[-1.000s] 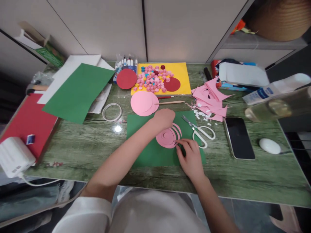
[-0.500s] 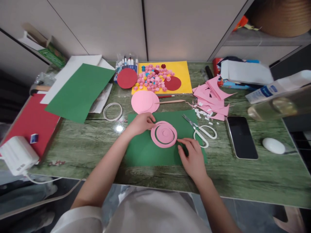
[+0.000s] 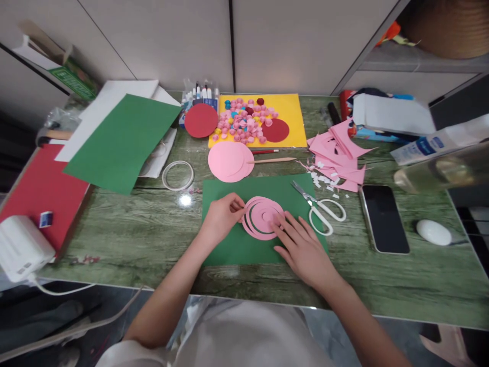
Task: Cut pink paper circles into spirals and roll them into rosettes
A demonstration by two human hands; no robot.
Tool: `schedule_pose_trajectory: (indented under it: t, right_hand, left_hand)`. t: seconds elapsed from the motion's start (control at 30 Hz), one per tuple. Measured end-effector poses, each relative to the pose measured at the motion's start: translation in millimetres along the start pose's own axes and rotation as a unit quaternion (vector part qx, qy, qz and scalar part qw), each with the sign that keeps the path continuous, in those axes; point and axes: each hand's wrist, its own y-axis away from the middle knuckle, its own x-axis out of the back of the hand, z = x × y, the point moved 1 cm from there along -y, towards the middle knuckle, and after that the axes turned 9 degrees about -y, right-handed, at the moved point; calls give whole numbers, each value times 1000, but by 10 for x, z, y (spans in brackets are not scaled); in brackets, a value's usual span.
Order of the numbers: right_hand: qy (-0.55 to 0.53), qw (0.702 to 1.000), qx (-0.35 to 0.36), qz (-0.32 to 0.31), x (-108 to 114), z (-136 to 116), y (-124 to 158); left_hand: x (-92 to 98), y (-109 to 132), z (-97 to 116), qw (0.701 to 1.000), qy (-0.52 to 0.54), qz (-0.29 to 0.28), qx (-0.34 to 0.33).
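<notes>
A pink paper spiral (image 3: pixel 260 235) lies on a green paper sheet (image 3: pixel 229 250) in front of me. My left hand (image 3: pixel 223 216) pinches the outer strip of the spiral at its left edge. Spread over the spiral's right side, my right hand (image 3: pixel 303 247) has its fingers apart, the fingertips touching the paper near the centre. White-handled scissors (image 3: pixel 321 214) rest on the right side of the green sheet, blades toward the back left. Behind the sheet lie pink paper circles (image 3: pixel 227 162), overlapping one another.
Pink paper scraps (image 3: pixel 338 158), a phone (image 3: pixel 384 219) and a white mouse (image 3: pixel 433 232) are on the right. Small rolled paper pieces (image 3: pixel 242 125) cover a yellow sheet (image 3: pixel 290 104) at the back. A tape roll (image 3: pixel 178 176) lies left; a white adapter (image 3: pixel 25 247) sits at the far left.
My right hand has moved left onto the spiral, its fingers now spread over it. At the left, the spiral's outer strip has shifted, and its rings lie less evenly.
</notes>
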Motion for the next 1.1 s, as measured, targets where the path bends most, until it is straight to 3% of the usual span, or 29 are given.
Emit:
schedule_pose_trajectory:
  t: [0.2, 0.6, 0.7, 0.83, 0.97, 1.1]
  right_hand:
    - [20, 996, 47, -67, 62, 183, -49]
    - [-26, 994, 98, -38, 108, 12, -174]
    - [-33, 992, 110, -48, 89, 26, -208]
    - [-32, 990, 120, -66, 86, 117, -231]
    - [-36, 989, 132, -60, 112, 184, -243]
    - [-40, 989, 130, -55, 109, 154, -254]
  left_hand:
    - [-12, 136, 21, 1000, -13, 2, -12]
    - [-73, -77, 50, 987, -147, 36, -63]
    - [-67, -42, 74, 968, -227, 59, -89]
    - [-80, 183, 61, 919, -354, 102, -140]
    - [-154, 507, -33, 877, -416, 21, -241]
    - [-220, 709, -142, 861, -447, -10, -242]
